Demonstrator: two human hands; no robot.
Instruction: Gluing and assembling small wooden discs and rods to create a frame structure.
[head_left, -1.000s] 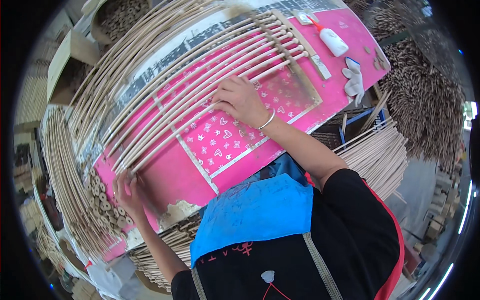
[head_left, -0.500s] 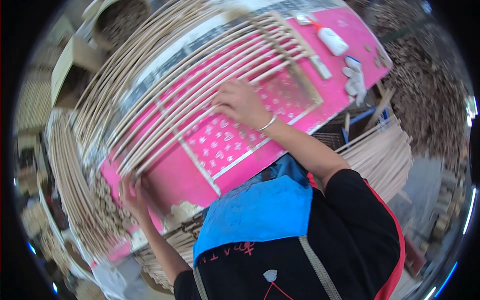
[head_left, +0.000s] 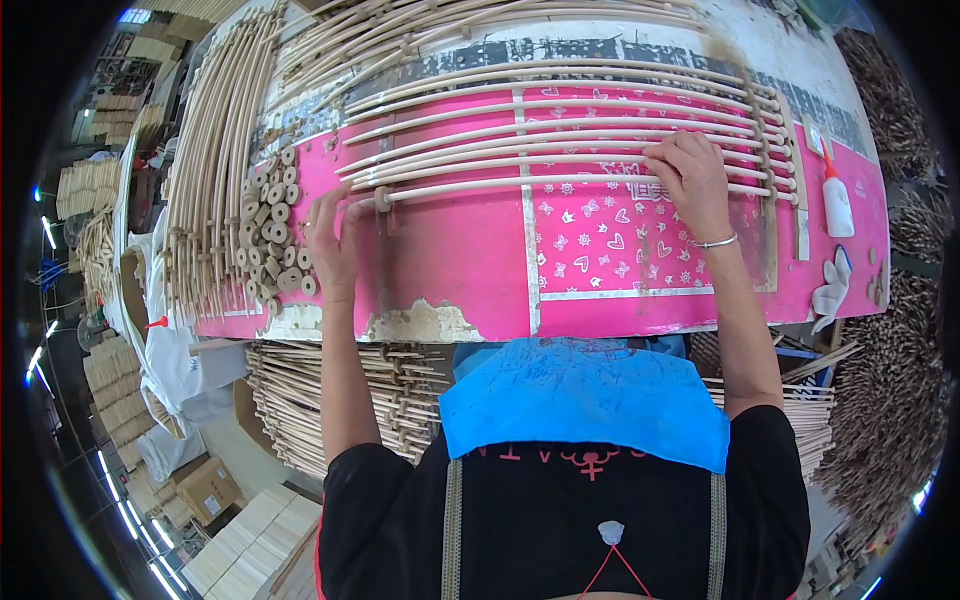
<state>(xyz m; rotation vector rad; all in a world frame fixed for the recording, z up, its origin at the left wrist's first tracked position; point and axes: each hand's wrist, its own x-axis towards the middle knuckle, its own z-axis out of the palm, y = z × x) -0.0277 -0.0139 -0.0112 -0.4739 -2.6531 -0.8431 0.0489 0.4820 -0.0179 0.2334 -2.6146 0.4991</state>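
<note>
Several pale wooden rods (head_left: 560, 137) lie side by side across the pink tabletop (head_left: 450, 260). My right hand (head_left: 690, 178) is closed with thumb and fingers pinched over the nearest rods, towards their right part. On the left end of the nearest rod (head_left: 470, 188) sits a small wooden ring (head_left: 382, 199). My left hand (head_left: 332, 240) is beside that end, fingers bent and spread, fingertips at the rods' left tips; nothing shows gripped in it. Loose wooden rings (head_left: 272, 225) are heaped just left of it.
A wooden strip (head_left: 801, 200) stands by the rods' right ends. Beyond it are a white glue bottle (head_left: 838, 205) with a red tip and a white glove (head_left: 830, 290). More rods (head_left: 215, 150) are stacked at left; bundled rods (head_left: 340, 390) sit below the table edge.
The view has turned, so the table now looks level. My left hand appears drawn slightly back from the nearest rod's end, where a ring now shows. My right hand stays on the rods.
</note>
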